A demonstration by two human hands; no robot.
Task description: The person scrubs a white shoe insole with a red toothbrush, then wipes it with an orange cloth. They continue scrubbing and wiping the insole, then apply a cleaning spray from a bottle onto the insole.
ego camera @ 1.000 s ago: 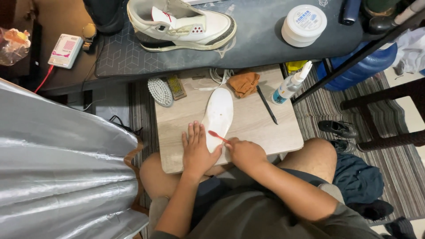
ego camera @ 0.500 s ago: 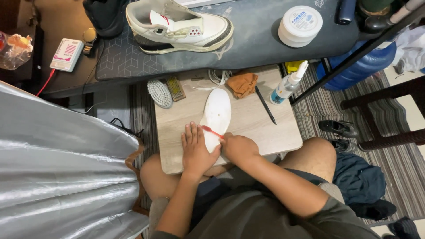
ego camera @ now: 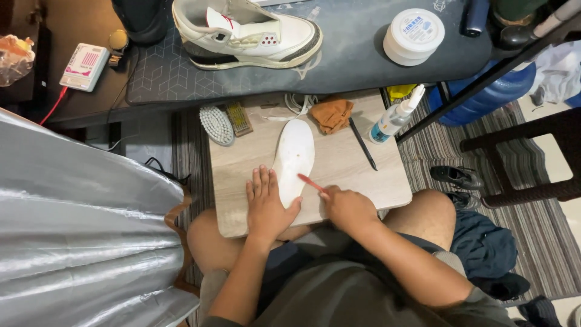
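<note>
on the small wooden worktop (ego camera: 339, 175) across the person's lap, seen from the head camera, a white insole (ego camera: 295, 158) lies lengthwise, toe pointing far and heel near. the left hand (ego camera: 266, 206) rests flat on the board at the insole's near left edge, fingers (ego camera: 261, 181) spread apart, thumb tucked against the heel to pin it. the right hand (ego camera: 348, 209) has its fingers closed together around a thin red-handled tool (ego camera: 310, 183), whose tip touches the insole's right side. to do this stroke well, the pinning hand probably should hold firm so the insole does not slide, and the tool likely wants short, light passes rather than hard pressure. farther off on the board sit a round bristle brush (ego camera: 217, 124), a brown cloth (ego camera: 333, 113), a dark pen-like stick (ego camera: 362, 143) and a small spray bottle (ego camera: 394, 115). beyond, on a grey mat (ego camera: 351, 60), stand a white sneaker (ego camera: 245, 33) and a white tub (ego camera: 413, 35).
</note>
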